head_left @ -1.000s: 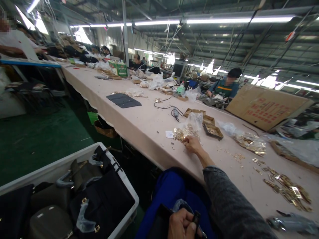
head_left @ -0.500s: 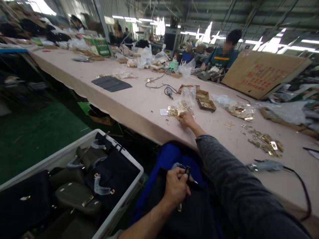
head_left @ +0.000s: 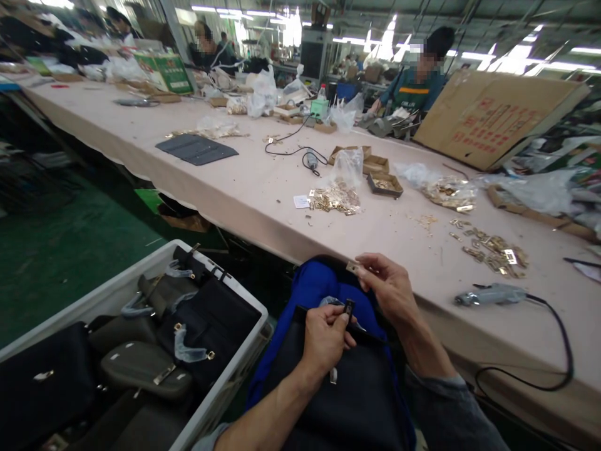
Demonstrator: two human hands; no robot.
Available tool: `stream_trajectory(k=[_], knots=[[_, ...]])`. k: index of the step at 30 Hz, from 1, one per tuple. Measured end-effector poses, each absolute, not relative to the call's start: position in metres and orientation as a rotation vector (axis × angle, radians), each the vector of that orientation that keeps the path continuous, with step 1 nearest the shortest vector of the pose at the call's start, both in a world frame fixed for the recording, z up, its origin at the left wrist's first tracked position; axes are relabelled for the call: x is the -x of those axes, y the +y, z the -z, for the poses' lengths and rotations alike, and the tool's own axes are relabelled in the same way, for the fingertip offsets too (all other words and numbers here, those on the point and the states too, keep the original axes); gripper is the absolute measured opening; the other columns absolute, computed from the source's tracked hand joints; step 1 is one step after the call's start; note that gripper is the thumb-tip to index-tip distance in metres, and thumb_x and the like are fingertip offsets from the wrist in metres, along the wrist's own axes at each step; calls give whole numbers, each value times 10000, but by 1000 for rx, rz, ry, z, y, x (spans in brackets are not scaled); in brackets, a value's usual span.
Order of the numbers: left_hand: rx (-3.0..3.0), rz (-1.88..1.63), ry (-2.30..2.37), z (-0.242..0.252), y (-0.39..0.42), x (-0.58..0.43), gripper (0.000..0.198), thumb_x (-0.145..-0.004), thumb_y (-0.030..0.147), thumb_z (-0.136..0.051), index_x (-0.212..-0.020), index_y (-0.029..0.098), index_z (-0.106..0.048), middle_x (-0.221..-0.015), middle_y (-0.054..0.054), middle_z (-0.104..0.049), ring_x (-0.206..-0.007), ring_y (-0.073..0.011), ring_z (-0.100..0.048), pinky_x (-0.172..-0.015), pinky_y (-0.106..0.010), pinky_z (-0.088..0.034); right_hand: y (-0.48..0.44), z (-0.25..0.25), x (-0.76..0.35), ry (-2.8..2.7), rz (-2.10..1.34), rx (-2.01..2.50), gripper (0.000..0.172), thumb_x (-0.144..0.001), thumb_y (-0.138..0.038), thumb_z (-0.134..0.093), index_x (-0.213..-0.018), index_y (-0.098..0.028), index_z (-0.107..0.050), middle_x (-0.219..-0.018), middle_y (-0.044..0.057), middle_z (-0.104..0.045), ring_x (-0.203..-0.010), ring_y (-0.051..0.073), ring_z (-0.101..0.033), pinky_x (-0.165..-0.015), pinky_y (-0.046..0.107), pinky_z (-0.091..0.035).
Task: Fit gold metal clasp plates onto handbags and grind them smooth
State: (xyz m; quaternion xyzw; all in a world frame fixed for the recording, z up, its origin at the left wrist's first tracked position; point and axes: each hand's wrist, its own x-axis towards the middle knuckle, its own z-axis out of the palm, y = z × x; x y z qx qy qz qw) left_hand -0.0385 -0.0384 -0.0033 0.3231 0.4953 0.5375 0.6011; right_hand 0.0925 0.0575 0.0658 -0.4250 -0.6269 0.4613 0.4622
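Note:
A black bag (head_left: 361,401) lies across my lap on blue cloth (head_left: 310,288). My left hand (head_left: 323,335) is closed, pinching a short black strap (head_left: 348,307) that stands up from the bag. A metal clasp piece (head_left: 333,376) shows on the bag below that hand. Between thumb and fingertips, my right hand (head_left: 387,285) holds a small gold-coloured metal plate (head_left: 352,267), just off the table's edge and a little above the strap. Beyond it on the table (head_left: 263,207) lies a pile of similar metal fittings (head_left: 335,200), partly inside a clear plastic bag (head_left: 348,164).
At lower left stands a white crate (head_left: 225,391) of black and olive bags. A corded grey hand tool (head_left: 493,295) and loose metal fittings (head_left: 498,250) lie at right. A large cardboard box (head_left: 498,119) stands behind. Across the table is a person (head_left: 413,88).
My right hand has drawn back from the pile of fittings towards my lap, a small metal plate now in its fingers. My left hand still grips the strap.

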Motion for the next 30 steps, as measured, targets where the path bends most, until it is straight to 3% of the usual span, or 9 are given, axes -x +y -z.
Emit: stream_trajectory(k=[3, 5, 11, 14, 18, 23, 30], knots=[[-797, -1232, 1193, 3, -37, 35, 267, -889, 259, -639, -989, 46, -764, -669, -93, -738, -416, -114, -626, -384, -154, -468, 22, -40, -105, -1500, -1180, 1091, 405, -890, -361, -702, -1258, -202, -639, -872, 26, -615, -635, 139, -581, -565, 276, -504], [-831, -1223, 1204, 3, -36, 32, 278, -898, 264, -639, -1005, 47, -776, -563, -65, -697, -407, -124, -619, -389, -157, -464, 6, -31, -109, -1603, -1073, 1178, 406, -926, -337, -649, -1316, -226, -621, -883, 32, -627, -661, 157, -609, -611, 299, -534], [-905, -1200, 1189, -3, -35, 27, 284, -895, 250, -646, -1051, 58, -786, -523, -46, -683, -401, -133, -613, -412, -180, -484, -9, -30, -116, -1945, -732, 1289, 247, -944, -242, -574, -1122, -262, -744, -1013, 54, -723, -900, 221, -684, -813, 348, -556], [-915, -1191, 1201, -5, -35, 26, 282, -904, 265, -648, -1031, 59, -793, -521, -49, -687, -412, -137, -628, -422, -178, -494, -8, -32, -120, -1746, -752, 1355, 187, -936, -317, -639, -1069, -246, -750, -958, 55, -737, -820, 219, -696, -750, 333, -569], [-908, -1190, 1193, -4, -34, 25, 269, -913, 273, -646, -1001, 67, -796, -594, -76, -732, -483, -166, -692, -486, -207, -566, -6, -32, -120, -1470, -979, 1300, 230, -900, -418, -718, -1023, -225, -739, -944, 64, -735, -768, 211, -693, -665, 302, -573], [-913, -1199, 1134, -3, -34, 26, 269, -934, 312, -657, -1015, 97, -797, -701, -71, -756, -568, -184, -731, -553, -242, -615, -4, -27, -106, -1376, -1086, 1203, 237, -874, -442, -743, -906, -209, -717, -780, 40, -690, -616, 167, -628, -571, 276, -542], [-928, -1201, 1070, -3, -36, 25, 256, -957, 297, -642, -1053, 112, -790, -787, -52, -743, -642, -182, -744, -598, -248, -633, -5, -22, -103, -1229, -1191, 1256, 302, -850, -483, -753, -916, -190, -722, -637, 34, -671, -528, 181, -635, -477, 270, -529]])
